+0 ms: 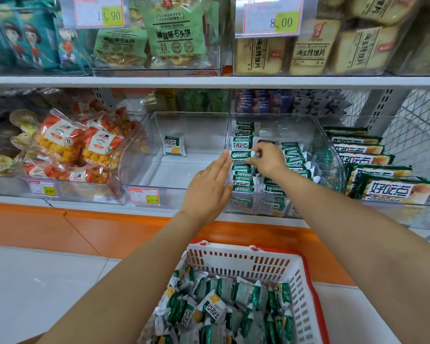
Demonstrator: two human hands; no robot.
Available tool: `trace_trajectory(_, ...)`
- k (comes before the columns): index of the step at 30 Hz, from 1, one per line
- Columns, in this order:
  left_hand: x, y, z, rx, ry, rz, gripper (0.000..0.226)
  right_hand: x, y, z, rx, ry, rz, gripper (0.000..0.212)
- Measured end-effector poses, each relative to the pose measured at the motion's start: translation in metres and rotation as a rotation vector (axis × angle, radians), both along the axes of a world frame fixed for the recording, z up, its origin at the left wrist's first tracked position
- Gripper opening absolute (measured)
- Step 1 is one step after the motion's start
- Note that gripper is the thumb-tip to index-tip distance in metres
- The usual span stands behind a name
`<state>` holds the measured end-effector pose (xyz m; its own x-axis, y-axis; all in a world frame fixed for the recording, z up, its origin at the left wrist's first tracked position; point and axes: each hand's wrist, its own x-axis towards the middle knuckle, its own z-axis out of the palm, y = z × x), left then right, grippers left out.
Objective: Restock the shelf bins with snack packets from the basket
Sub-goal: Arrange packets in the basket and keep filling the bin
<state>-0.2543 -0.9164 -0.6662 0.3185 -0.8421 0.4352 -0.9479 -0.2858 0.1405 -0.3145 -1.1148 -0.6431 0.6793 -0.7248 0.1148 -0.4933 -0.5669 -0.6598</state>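
A white and red basket (301,281) at the bottom holds several green and white snack packets (214,309). On the lower shelf a clear bin (333,155) holds rows of the same packets standing on edge. My right hand (268,158) is inside this bin and pinches a packet (241,156) in the left row. My left hand (209,187), fingers straight, lies flat against the bin's left wall beside that row. The neighbouring clear bin (139,157) to the left holds a single packet (174,145).
Orange snack bags (85,145) fill the bin at the left. Large green cracker packs (382,180) lie stacked at the right, beside a wire mesh side panel (417,130). The upper shelf (209,81) carries bins with price tags. An orange base runs under the shelf.
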Motion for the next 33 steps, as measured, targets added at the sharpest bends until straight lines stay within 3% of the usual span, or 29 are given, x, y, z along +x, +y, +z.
trace_trajectory(2,0.002,0.0,0.0,-0.008,-0.007,-0.01,0.058,0.004,-0.002,0.0,0.018,-0.042,-0.02,0.014)
trace_trajectory(5,0.004,-0.001,-0.002,-0.024,-0.012,-0.018,0.057,0.012,-0.012,-0.003,0.06,-0.096,-0.065,0.033)
trace_trajectory(13,0.01,-0.004,-0.011,-0.087,0.002,-0.066,0.058,0.03,-0.028,-0.016,0.126,-0.195,-0.114,0.042)
trace_trajectory(19,0.01,-0.008,-0.018,-0.131,0.0,-0.06,0.056,0.021,-0.026,-0.014,0.09,-0.2,-0.05,0.031)
trace_trajectory(23,0.009,-0.009,-0.018,-0.13,-0.01,-0.051,0.056,0.023,-0.02,-0.022,0.076,-0.176,-0.099,0.034)
trace_trajectory(26,0.008,-0.008,-0.017,-0.124,-0.001,-0.045,0.056,0.026,-0.019,-0.021,0.08,-0.176,-0.121,0.025)
trace_trajectory(33,0.006,-0.006,-0.015,-0.11,-0.01,-0.045,0.057,0.019,-0.01,-0.02,0.03,-0.193,-0.131,0.047)
